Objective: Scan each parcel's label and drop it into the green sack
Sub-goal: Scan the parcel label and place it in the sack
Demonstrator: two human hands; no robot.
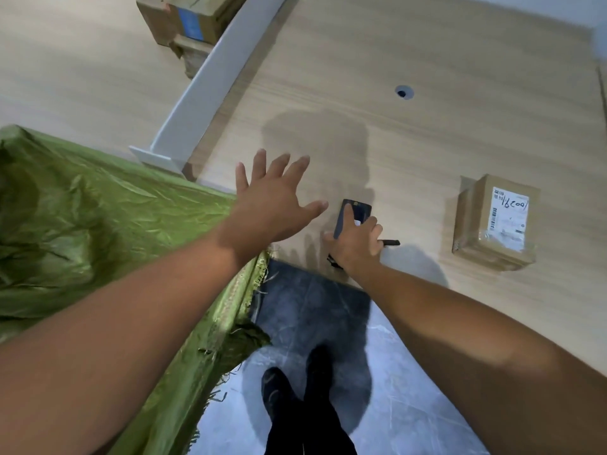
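My left hand [276, 198] hovers over the near edge of the wooden table [410, 133] with fingers spread and holds nothing. My right hand [356, 243] grips a dark handheld scanner [352, 215] just above the table edge, thumb on its face. A brown cardboard parcel [494, 221] with a white printed label lies on the table to the right of the scanner, apart from both hands. The green sack [98, 231] gapes open at the left, under my left forearm.
A white divider panel [213, 80] runs diagonally across the table at the upper left. Behind it stands another brown box with blue tape [187, 21]. A round cable hole [403, 92] sits mid-table. My dark shoes [295, 389] stand on grey floor tiles below.
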